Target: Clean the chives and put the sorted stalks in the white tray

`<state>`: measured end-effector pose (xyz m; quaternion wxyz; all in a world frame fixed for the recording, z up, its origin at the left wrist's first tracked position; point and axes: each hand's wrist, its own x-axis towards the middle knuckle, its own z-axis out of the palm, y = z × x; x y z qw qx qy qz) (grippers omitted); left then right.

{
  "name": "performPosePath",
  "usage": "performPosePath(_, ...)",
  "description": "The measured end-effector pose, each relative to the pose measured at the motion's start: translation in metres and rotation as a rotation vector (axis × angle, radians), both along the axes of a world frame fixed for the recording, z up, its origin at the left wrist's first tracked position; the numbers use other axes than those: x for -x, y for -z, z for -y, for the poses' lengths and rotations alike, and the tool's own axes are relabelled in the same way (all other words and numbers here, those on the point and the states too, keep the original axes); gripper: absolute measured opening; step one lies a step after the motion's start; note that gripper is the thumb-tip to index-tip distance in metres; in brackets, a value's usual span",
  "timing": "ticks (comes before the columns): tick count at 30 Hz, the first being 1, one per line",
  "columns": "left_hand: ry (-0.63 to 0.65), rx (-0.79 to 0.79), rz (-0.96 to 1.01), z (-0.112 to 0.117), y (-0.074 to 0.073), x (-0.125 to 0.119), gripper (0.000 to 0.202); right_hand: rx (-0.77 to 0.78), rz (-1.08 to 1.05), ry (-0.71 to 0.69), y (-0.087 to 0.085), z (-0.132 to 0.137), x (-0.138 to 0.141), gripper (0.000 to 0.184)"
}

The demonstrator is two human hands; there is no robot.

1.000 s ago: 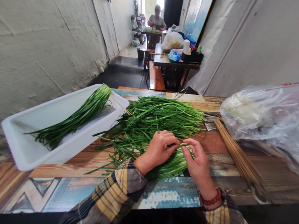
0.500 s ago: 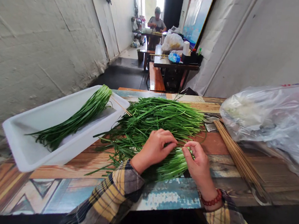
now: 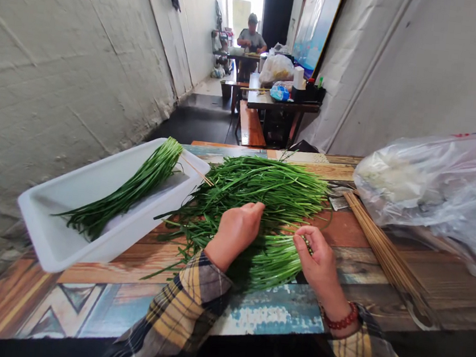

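Note:
A large pile of garlic chives (image 3: 263,184) lies across the patterned wooden table (image 3: 265,313), pale stem ends to the right. Nearer me is a smaller bunch of chives (image 3: 277,263). My left hand (image 3: 235,232) is closed above its leafy part, thumb and fingertips turned away, so whatever it may hold is hidden. At the pale ends, my right hand (image 3: 317,259), with a red bead bracelet at the wrist, has its fingers curled around chive stems. A skewered chive bunch (image 3: 129,189) lies in the white plastic tray (image 3: 104,255) on the left.
Bamboo skewers (image 3: 378,246) lie in a bundle at the right, beside a clear plastic bag (image 3: 429,194) with pale contents. Behind this table stand a bench (image 3: 251,124) and another table (image 3: 264,98) with bags and a condiment box. A person (image 3: 252,40) sits farther back.
My left hand has moved left, away from the right hand, and its fingers have turned out of sight. The right hand stays at the stem ends. The view has shifted slightly.

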<state>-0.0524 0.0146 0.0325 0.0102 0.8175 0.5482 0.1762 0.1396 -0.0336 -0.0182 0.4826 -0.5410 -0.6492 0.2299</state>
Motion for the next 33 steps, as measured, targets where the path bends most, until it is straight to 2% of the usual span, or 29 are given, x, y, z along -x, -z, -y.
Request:
performPosePath(2, -0.145, -0.014, 0.007, -0.002, -0.001, 0.005, 0.022, 0.004, 0.005, 0.001, -0.001, 0.000, 0.000, 0.016)
performPosePath(3, -0.154, -0.031, 0.019, -0.003, -0.002, 0.007, 0.022, 0.006, 0.008, -0.002, -0.001, 0.000, 0.000, 0.016)
performPosePath(7, 0.058, -0.057, -0.025, -0.007, 0.001, 0.007, 0.021, 0.000, 0.014, 0.001, -0.002, 0.000, 0.000, 0.015)
performPosePath(9, 0.121, -0.042, -0.093, -0.009, 0.004, 0.005, 0.022, 0.002, 0.015, 0.004, -0.002, 0.000, 0.000, 0.016)
performPosePath(13, 0.090, -0.027, -0.162, -0.010, 0.010, 0.002, 0.021, 0.003, -0.001, 0.001, -0.001, 0.000, 0.000, 0.017)
performPosePath(19, 0.077, -0.064, -0.149, -0.011, 0.013, 0.002, 0.019, -0.001, 0.002, -0.003, 0.001, 0.000, 0.000, 0.017)
performPosePath(21, 0.092, -0.079, -0.060, -0.011, 0.012, 0.001, 0.020, -0.006, -0.001, -0.001, 0.001, 0.000, 0.000, 0.017)
performPosePath(23, 0.125, -0.078, 0.116, -0.011, 0.010, -0.002, 0.016, -0.011, -0.001, 0.007, 0.000, 0.000, 0.001, 0.017)
performPosePath(27, 0.249, 0.064, 0.508, -0.006, 0.010, -0.012, 0.008, -0.012, 0.037, 0.006, -0.004, 0.001, 0.001, 0.019)
performPosePath(30, 0.290, 0.201, 0.664, -0.001, 0.013, -0.022, 0.008, -0.012, 0.090, 0.014, -0.008, 0.003, 0.001, 0.021)
performPosePath(33, 0.290, 0.237, 0.741, 0.003, 0.015, -0.028, 0.009, -0.015, 0.105, 0.018, -0.010, 0.003, 0.001, 0.023)
